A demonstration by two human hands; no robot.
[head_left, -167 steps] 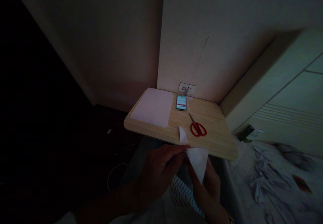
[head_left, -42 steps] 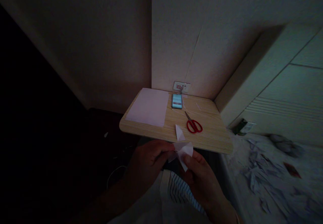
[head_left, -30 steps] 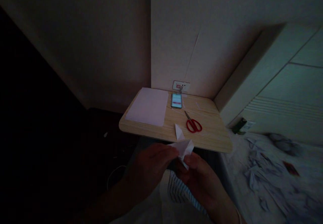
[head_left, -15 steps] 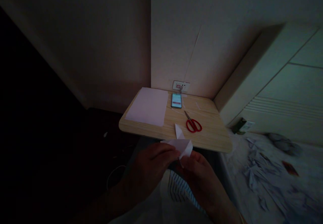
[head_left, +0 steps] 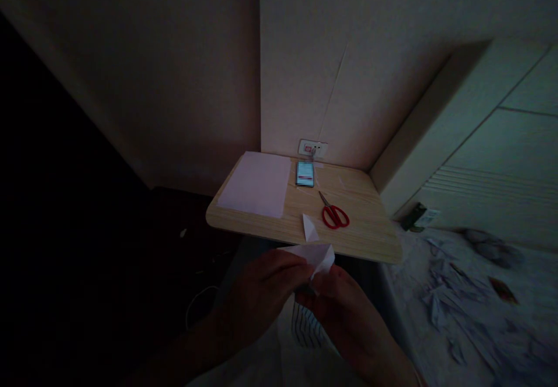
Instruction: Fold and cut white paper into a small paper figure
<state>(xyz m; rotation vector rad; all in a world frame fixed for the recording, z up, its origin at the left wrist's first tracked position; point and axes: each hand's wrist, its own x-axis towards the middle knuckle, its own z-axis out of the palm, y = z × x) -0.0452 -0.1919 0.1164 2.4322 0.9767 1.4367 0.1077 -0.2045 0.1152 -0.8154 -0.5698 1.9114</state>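
Both hands hold one folded piece of white paper (head_left: pixel 314 253) just past the near edge of the table. My left hand (head_left: pixel 265 285) pinches it from the left, fingers over its top side. From the right, my right hand (head_left: pixel 342 300) grips the lower corner between thumb and fingers; some of those fingers are hidden. Beyond the paper, a small pointed paper scrap (head_left: pixel 310 227) lies at the table edge. Red-handled scissors (head_left: pixel 334 215) rest to its right, blades pointing toward the wall.
Sheets of white paper (head_left: pixel 257 183) cover the left of the wooden table (head_left: pixel 366 218). A lit phone (head_left: pixel 305 174) lies below a wall socket (head_left: pixel 313 148) with a plug in it. On the right is a bed (head_left: pixel 479 317) with rumpled cloth and a dark green box (head_left: pixel 414 217).
The folded paper and both hands have shifted slightly down toward me, so more of the scrap behind shows. Scissors, phone and sheets stay where they were.
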